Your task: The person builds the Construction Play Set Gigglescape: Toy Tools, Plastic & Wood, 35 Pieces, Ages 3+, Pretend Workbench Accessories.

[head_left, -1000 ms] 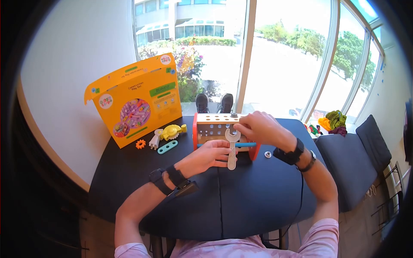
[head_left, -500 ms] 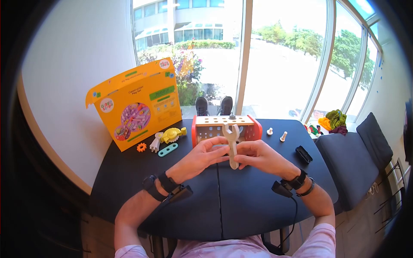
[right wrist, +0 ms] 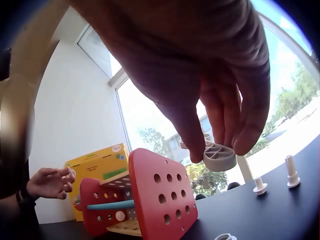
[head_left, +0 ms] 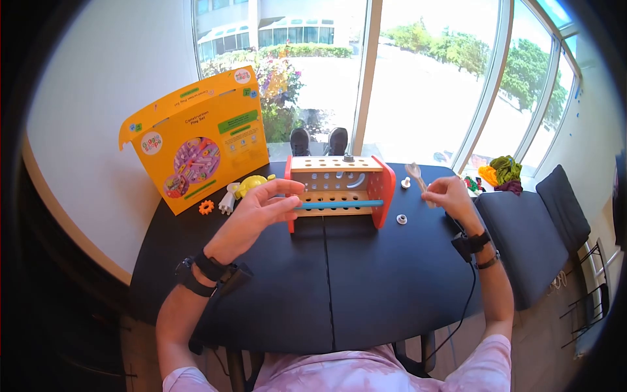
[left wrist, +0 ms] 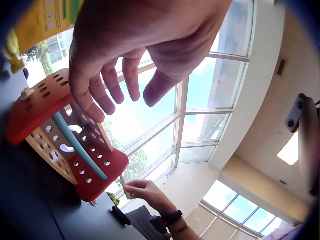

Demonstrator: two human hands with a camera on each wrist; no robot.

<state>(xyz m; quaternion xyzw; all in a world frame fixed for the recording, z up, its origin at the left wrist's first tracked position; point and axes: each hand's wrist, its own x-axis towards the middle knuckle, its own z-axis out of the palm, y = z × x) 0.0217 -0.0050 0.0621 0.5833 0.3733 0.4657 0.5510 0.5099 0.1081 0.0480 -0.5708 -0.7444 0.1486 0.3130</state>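
Desk [head_left: 385, 281]: carries the pegboard frame [head_left: 333, 169], apparently wooden, stiff, moderately heavy; I'd lift by its red side panels [head_left: 387, 194]. Left hand [head_left: 241, 219]: beside it, relaxed, empty. Right hand [head_left: 454, 199]: pinches the pale wrench [head_left: 413, 172], raised right of the frame. Wrench: likely light, rigid, smooth plastic; I'd take its handle.

Box at upper left showing orange-yellow [head_left: 196, 140]; toy bench at center showing red ends [head_left: 386, 189], blue rod [head_left: 346, 204]; desk [head_left: 392, 287] showing black; shirt at bottom showing mottled pink-white [head_left: 326, 372].
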